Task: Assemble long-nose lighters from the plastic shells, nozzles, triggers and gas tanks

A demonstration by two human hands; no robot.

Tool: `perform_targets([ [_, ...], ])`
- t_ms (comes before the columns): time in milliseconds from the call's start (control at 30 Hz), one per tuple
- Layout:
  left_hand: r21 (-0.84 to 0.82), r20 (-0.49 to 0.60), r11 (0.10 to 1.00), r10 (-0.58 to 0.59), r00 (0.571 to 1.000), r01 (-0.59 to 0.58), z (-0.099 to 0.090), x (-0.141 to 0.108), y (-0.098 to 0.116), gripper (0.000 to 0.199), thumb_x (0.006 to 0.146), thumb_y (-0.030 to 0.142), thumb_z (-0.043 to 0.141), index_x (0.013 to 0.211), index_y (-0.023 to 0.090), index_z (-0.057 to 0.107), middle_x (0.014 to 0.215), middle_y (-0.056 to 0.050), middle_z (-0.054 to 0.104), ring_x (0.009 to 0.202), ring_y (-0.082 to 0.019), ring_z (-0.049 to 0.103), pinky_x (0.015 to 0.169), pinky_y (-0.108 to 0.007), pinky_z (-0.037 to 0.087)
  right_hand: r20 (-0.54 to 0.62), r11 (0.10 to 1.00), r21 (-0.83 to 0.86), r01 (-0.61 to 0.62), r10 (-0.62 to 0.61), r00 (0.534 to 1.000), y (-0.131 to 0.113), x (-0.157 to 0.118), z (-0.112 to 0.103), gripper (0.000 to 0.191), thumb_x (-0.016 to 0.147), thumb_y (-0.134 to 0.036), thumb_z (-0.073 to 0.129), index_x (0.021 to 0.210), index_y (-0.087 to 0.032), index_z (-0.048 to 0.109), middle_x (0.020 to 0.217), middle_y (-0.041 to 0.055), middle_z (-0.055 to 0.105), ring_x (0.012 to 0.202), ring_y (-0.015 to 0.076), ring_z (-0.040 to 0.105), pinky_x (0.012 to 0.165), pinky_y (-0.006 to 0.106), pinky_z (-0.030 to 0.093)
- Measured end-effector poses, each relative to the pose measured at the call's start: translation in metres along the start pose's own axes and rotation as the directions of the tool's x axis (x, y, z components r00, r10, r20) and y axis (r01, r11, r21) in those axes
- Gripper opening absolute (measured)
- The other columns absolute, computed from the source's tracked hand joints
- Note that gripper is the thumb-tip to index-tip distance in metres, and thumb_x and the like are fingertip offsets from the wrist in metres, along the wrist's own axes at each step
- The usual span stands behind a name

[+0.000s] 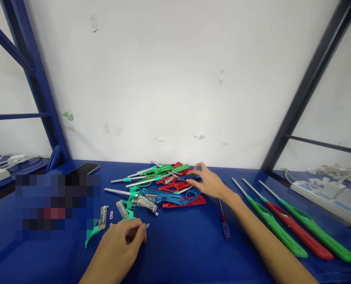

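My left hand (120, 246) is at the lower middle, its fingers curled with thumb and forefinger together around a small whitish piece (147, 225) that barely shows. My right hand (203, 180) reaches over the right side of a pile of lighter parts, fingers apart, nearest to a blue casing (194, 193) and red casings (197, 202). The pile also has green casings (160, 170), metal tubes and clear fuel tanks (145, 203). Left of my left hand lie a clear tank (103, 217) with a teal piece (91, 236) and a small white part (111, 215).
A purple-handled screwdriver (225, 228) lies beside my right forearm. Three long lighters, green (276, 228), red (299, 230) and green (320, 228), lie at the right. A phone (89, 169) is at the back left. A power strip (326, 197) sits beyond the right frame post.
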State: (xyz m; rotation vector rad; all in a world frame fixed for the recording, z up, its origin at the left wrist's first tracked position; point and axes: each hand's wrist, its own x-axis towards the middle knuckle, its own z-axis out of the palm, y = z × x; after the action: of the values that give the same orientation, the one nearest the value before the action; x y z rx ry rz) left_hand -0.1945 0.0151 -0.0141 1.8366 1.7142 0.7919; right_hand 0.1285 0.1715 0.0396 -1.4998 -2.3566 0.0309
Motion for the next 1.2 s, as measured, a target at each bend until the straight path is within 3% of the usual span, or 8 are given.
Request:
perform_targets([
  [267, 0.024, 0.032, 1.0, -0.019, 0.999, 0.018, -0.006, -0.004, 0.013, 0.048, 0.098, 0.058, 0.036, 0.07, 0.027, 0.058, 0.052, 0.005, 0.049, 0.046, -0.02, 0.055, 0.057, -0.032, 0.036, 0.049, 1.0, -0.006, -0.001, 0.002, 0.999, -0.006, -0.002, 0.003, 0.036, 0.109, -0.04, 0.072, 0.14, -0.022, 0.068, 0.144, 0.0112, 0.07, 0.117, 0.0263, 0.074, 0.099, 0.048, 0.065],
  [467, 0.055, 0.063, 0.998, -0.039, 0.997, 0.035, -0.013, -0.004, 0.024, 0.048, 0.094, 0.059, 0.034, 0.071, 0.027, 0.059, 0.052, 0.002, 0.054, 0.054, -0.024, 0.062, 0.06, -0.033, 0.038, 0.056, 0.999, -0.006, -0.032, 0.032, 0.998, -0.004, -0.001, 0.004, 0.038, 0.109, -0.04, 0.072, 0.142, -0.022, 0.068, 0.144, 0.0113, 0.07, 0.118, 0.0266, 0.074, 0.099, 0.049, 0.065],
  [900, 0.068, 0.055, 0.997, -0.048, 0.997, 0.044, -0.016, -0.003, 0.03, 0.047, 0.09, 0.062, 0.035, 0.068, 0.028, 0.059, 0.05, 0.001, 0.054, 0.052, -0.023, 0.058, 0.059, -0.033, 0.035, 0.056, 0.999, 0.021, -0.034, 0.033, 0.998, -0.001, 0.0, 0.012, 0.038, 0.109, -0.04, 0.072, 0.141, -0.021, 0.068, 0.143, 0.0111, 0.07, 0.118, 0.0266, 0.074, 0.099, 0.049, 0.065],
  [1067, 0.013, -0.01, 1.0, -0.026, 1.0, 0.027, -0.014, -0.001, 0.026, 0.047, 0.089, 0.062, 0.039, 0.066, 0.027, 0.058, 0.053, 0.001, 0.054, 0.052, -0.021, 0.057, 0.057, -0.032, 0.036, 0.027, 0.997, 0.072, -0.001, -0.001, 1.0, 0.0, 0.0, 0.013, 0.037, 0.109, -0.04, 0.073, 0.14, -0.021, 0.068, 0.142, 0.0109, 0.071, 0.116, 0.0263, 0.074, 0.098, 0.048, 0.065],
  [1200, -0.062, -0.184, 0.997, -0.067, 0.981, 0.056, -0.012, -0.006, 0.024, 0.039, 0.092, 0.061, 0.04, 0.075, 0.027, 0.049, 0.067, 0.005, 0.052, 0.048, -0.016, 0.055, 0.051, -0.029, 0.039, -0.082, 0.992, 0.125, 0.028, -0.018, 0.996, 0.004, 0.001, 0.011, 0.036, 0.108, -0.04, 0.073, 0.139, -0.021, 0.069, 0.141, 0.0107, 0.071, 0.115, 0.0259, 0.075, 0.097, 0.048, 0.066],
])
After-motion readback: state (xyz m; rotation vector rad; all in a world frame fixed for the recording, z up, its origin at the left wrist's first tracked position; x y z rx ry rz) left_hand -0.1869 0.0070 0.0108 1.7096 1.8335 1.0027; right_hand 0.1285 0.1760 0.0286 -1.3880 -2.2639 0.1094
